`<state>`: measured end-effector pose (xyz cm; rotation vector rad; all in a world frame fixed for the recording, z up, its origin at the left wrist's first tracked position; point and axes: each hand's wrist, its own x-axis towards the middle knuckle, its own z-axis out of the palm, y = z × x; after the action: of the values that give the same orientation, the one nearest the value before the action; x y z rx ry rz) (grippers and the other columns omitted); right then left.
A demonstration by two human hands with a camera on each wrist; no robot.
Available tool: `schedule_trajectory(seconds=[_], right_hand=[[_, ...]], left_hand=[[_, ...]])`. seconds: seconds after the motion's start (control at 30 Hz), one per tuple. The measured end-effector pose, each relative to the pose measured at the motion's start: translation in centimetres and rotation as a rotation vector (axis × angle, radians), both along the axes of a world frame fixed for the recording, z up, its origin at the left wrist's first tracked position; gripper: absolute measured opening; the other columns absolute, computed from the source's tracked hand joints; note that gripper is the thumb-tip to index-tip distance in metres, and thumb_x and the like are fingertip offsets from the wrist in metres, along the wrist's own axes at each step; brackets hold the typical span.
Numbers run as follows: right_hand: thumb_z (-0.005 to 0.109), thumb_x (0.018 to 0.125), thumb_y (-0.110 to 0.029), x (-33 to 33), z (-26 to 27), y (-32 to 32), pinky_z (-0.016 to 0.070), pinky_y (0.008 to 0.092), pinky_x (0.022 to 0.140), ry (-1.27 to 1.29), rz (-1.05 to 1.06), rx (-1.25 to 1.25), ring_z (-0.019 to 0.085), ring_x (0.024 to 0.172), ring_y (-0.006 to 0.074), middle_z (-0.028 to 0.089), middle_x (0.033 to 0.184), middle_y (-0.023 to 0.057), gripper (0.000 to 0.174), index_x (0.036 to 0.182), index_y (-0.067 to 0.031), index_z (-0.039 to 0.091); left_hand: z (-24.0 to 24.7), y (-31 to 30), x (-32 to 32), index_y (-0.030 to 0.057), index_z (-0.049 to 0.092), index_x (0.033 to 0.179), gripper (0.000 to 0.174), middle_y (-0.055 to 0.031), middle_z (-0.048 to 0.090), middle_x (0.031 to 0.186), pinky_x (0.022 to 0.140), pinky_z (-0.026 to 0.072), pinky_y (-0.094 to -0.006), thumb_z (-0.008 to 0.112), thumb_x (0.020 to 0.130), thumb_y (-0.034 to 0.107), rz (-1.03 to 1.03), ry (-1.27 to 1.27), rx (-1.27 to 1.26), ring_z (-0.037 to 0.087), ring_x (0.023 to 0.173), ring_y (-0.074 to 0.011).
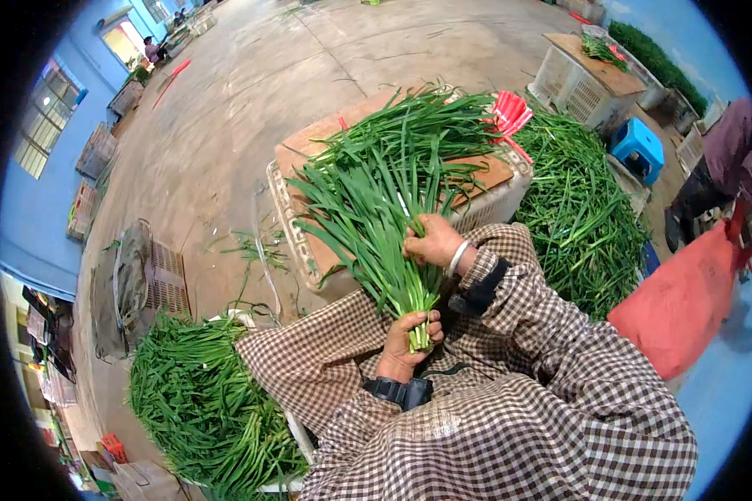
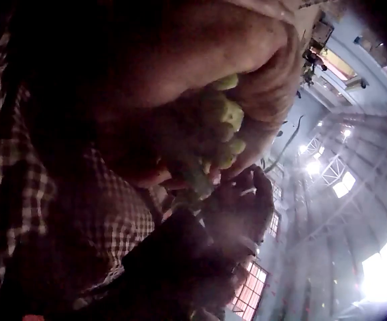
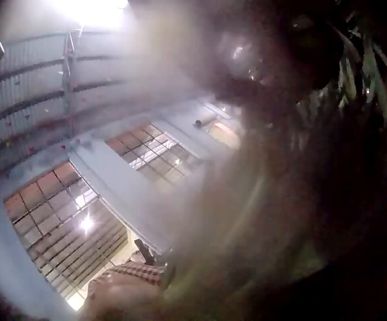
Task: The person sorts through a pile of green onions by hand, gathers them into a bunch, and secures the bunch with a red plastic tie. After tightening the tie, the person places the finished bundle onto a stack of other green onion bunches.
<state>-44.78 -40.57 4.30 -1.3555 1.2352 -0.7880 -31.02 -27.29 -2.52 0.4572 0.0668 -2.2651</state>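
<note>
My left hand (image 1: 403, 341) grips a bunch of long green leafy stalks (image 1: 384, 242) by the pale stem ends, low in front of the checked clothing. In the left wrist view, the fingers of the left hand (image 2: 247, 87) curl round the cut stem ends (image 2: 225, 120). Higher up, my right hand (image 1: 434, 240) pinches some stalks at the bunch's right side. The leaves fan up and left over a board-topped crate (image 1: 493, 171), beside more stalks lying on it. The right wrist view is dark and blurred, and its hand's fingers cannot be made out.
Red-and-white ties (image 1: 511, 114) lie at the crate's back right corner. A big heap of greens (image 1: 581, 209) is to the right, another heap (image 1: 200, 401) at the lower left. Farther right are a blue stool (image 1: 637, 149), a red bag (image 1: 681, 301) and another person (image 1: 731, 150).
</note>
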Motion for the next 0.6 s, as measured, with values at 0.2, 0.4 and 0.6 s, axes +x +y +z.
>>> schedule_trajectory(seconds=[0.2, 0.4, 0.6], right_hand=[[0.066, 0.075, -0.009, -0.3, 0.4, 3.1, 0.0420, 0.0278, 0.047, 0.004, 0.098, -0.084, 0.052, 0.049, 0.0114, 0.056, 0.061, 0.0051, 0.014, 0.080, -0.0001, 0.056], [0.062, 0.075, -0.009, 0.2, 0.7, 6.4, 0.0473, 0.0396, 0.059, 0.383, 0.001, -0.395, 0.059, 0.066, 0.0298, 0.058, 0.071, 0.0141, 0.014, 0.086, -0.0033, 0.056], [0.059, 0.067, -0.009, 0.6, -0.1, 8.8, 0.0481, 0.0378, 0.054, 0.592, 0.141, -0.885, 0.057, 0.065, 0.0297, 0.055, 0.080, 0.0113, 0.020, 0.086, -0.0070, 0.054]], left_hand=[[0.1, -0.1, 0.3, -0.0031, 0.048, 0.090, 0.018, -0.0083, 0.050, 0.081, 0.062, 0.0408, -0.0314, 0.054, 0.080, 0.009, -0.014, 0.010, 0.022, 0.046, 0.065, -0.0155], [0.4, -0.4, 0.4, -0.0023, 0.049, 0.092, 0.018, -0.0085, 0.053, 0.079, 0.060, 0.0429, -0.0310, 0.055, 0.080, 0.011, -0.070, 0.078, 0.053, 0.050, 0.066, -0.0159], [0.1, -0.2, 1.3, -0.0003, 0.053, 0.093, 0.017, -0.0069, 0.054, 0.076, 0.060, 0.0468, -0.0292, 0.056, 0.082, 0.013, -0.068, 0.024, -0.074, 0.054, 0.071, -0.0183]])
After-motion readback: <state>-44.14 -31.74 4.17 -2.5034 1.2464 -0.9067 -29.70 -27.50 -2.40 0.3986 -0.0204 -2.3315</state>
